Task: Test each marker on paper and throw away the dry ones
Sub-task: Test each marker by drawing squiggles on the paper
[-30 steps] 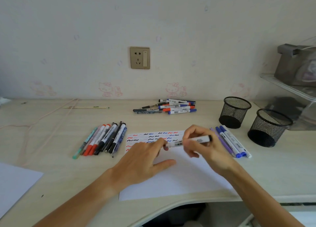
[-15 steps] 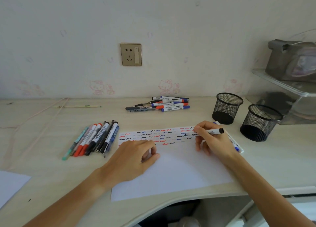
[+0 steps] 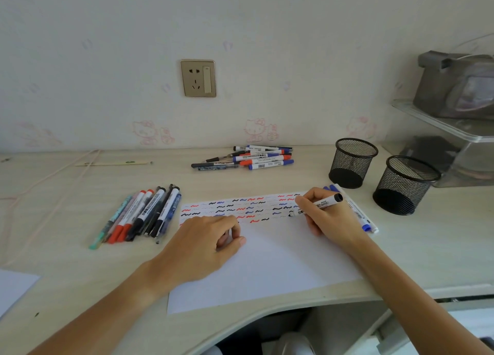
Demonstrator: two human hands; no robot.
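My right hand (image 3: 327,218) pinches a black-ended whiteboard marker (image 3: 318,204), tip down on the white paper sheet (image 3: 267,261) at the right end of the squiggle rows (image 3: 240,207). The marker is tilted, back end up and to the right. My left hand (image 3: 203,245) rests on the paper's left part, fingers curled under and thumb out along the sheet; I can't tell whether anything is inside the curl. Hands are apart.

The squiggles are red, blue and black, filling the paper's far strip. A row of pens and markers (image 3: 139,215) lies side by side left of the paper, mostly red and black caps. A loose pile of markers (image 3: 251,158) sits farther back near the wall, blue and red caps. Blue-capped markers (image 3: 359,215) lie just right of my right hand, partly hidden by it. Two black mesh pen cups (image 3: 352,162) (image 3: 405,184) stand to the right on the wooden desk (image 3: 66,194). A wall socket (image 3: 198,78) sits above the pile. The corner of another sheet (image 3: 13,287) shows far left.
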